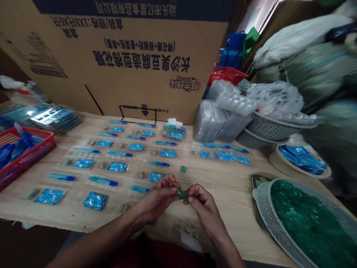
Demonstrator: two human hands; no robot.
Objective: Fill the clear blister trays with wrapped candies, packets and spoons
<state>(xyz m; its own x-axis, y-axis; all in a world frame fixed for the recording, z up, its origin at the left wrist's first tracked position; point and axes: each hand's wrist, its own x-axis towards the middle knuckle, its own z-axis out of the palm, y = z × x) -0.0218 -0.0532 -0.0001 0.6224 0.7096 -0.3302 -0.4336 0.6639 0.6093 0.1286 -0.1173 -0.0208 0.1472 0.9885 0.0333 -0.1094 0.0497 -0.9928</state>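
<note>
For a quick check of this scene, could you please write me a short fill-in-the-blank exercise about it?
The left hand and the right hand together pinch a small ____ piece.
The sachets laid out on the table are ____.
The red basket stands at the table's ____ edge.

Missing words: green; blue; left.

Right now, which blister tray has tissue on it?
The far tray beside the cardboard box, the only one topped with white tissue; no other tray shows any.
</note>
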